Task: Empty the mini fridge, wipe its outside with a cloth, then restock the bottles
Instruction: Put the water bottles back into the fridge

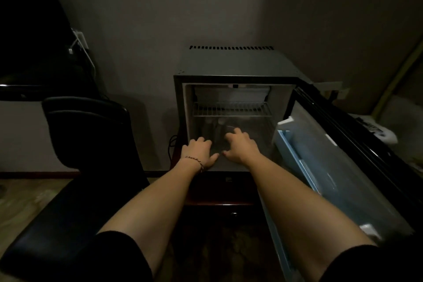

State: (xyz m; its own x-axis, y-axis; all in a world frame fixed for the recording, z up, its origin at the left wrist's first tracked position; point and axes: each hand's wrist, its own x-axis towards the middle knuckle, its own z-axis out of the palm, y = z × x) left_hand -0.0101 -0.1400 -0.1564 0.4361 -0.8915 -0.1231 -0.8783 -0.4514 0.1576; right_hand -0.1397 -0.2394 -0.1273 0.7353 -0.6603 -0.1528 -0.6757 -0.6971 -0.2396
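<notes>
The mini fridge (233, 64) is sitting against the wall, and its door (343, 155) is swinging wide open off to the right of it. A black chair (87, 135) is standing to the left of the fridge. Inside the fridge, a wire shelf (231, 110) is sitting up high, and under it, near the back, some bottles (215, 126) are standing, dim and hard to count. Both hands are reaching into the bottom part of the fridge. The left hand (200, 152) is lying low by the front edge with fingers loose and holding nothing. The right hand (240, 146) is reaching deeper, fingers spread and a little bent, very close to the bottles, but I cannot tell if it is touching one. This looks like the emptying step, just starting. Next, the hands are going to need to go further in, wrap around a bottle, and lift it out under the shelf.
</notes>
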